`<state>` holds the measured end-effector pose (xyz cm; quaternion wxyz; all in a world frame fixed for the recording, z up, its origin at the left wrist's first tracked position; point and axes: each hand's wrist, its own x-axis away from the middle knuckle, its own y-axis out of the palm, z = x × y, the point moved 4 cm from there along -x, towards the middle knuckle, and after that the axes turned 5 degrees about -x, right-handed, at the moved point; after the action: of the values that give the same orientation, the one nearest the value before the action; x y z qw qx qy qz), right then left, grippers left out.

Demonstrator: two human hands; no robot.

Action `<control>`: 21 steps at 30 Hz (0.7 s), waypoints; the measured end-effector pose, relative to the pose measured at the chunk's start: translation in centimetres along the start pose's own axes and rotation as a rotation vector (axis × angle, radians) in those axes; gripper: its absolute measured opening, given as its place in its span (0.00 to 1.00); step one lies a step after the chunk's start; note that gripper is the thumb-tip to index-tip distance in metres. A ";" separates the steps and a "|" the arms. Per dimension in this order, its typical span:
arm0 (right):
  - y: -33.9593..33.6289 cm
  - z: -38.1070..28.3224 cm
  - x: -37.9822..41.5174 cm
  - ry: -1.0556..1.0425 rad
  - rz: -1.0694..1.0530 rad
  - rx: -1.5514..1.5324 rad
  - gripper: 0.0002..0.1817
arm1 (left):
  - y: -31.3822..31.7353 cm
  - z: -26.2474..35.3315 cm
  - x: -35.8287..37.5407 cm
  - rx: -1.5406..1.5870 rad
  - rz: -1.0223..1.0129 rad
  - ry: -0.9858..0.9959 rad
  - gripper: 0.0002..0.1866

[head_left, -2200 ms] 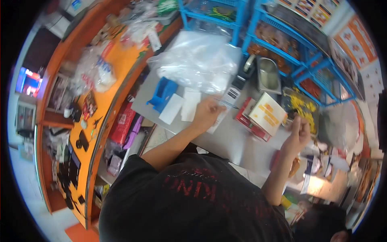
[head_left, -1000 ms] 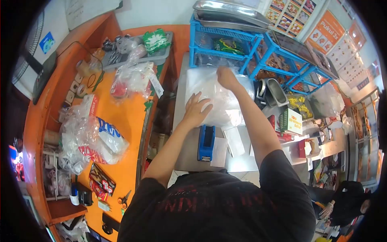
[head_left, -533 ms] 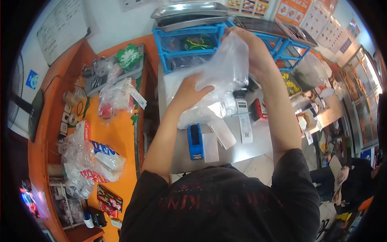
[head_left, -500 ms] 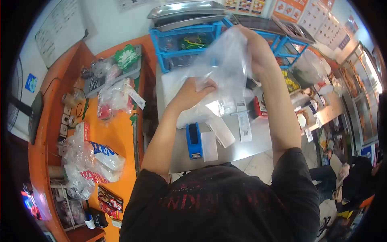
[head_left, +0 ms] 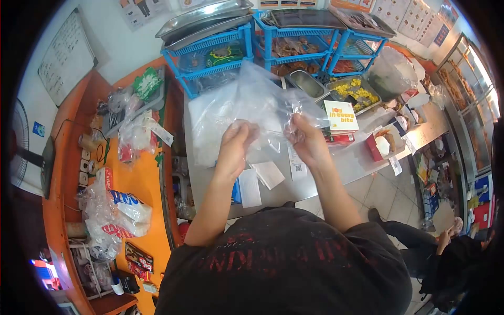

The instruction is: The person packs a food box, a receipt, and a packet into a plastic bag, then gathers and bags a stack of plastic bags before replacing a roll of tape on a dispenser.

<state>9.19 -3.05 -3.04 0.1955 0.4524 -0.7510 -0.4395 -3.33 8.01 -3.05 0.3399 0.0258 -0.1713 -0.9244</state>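
Observation:
A clear plastic bag [head_left: 258, 90] is stretched between my two hands above the steel table [head_left: 336, 176]. My left hand [head_left: 237, 142] pinches its near left edge. My right hand [head_left: 310, 139] grips the edge on the other side, fingers closed on the film. Under and left of the bag lies a pile of flat clear plastic bags [head_left: 203, 123]. Close to my left forearm are folded white papers [head_left: 250, 188] and a partly hidden blue stapler-like tool [head_left: 235, 193]. A printed receipt [head_left: 297, 165] lies beside my right hand.
Blue plastic racks [head_left: 262, 39] stand behind the table, with metal trays [head_left: 207, 18] on top. To the right are a pan of yellow food [head_left: 354, 92], a small printed box [head_left: 341, 116] and a red food box [head_left: 385, 143]. Another person [head_left: 446, 252] is at the lower right.
My right hand has come down from its raised position, bringing the bag lower. Both hands are now level at the bag's edge. The view has shifted to show more of the right side.

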 end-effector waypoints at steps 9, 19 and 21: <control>-2.5 -3.0 -0.4 -0.087 0.234 0.564 0.07 | 3.0 -1.6 -0.1 -0.080 -0.098 -0.078 0.08; -2.6 -1.3 -0.5 -0.231 0.364 1.078 0.11 | 6.2 -5.6 -0.1 0.091 0.238 -0.150 0.24; -1.7 -1.1 -0.8 -0.237 0.291 1.147 0.11 | 8.5 -4.4 0.2 0.137 0.322 -0.056 0.22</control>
<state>11.17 -3.23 -3.79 -0.1064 0.3263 -0.9391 0.0195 2.52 0.57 -4.35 0.4760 -0.0046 -0.2452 -0.8445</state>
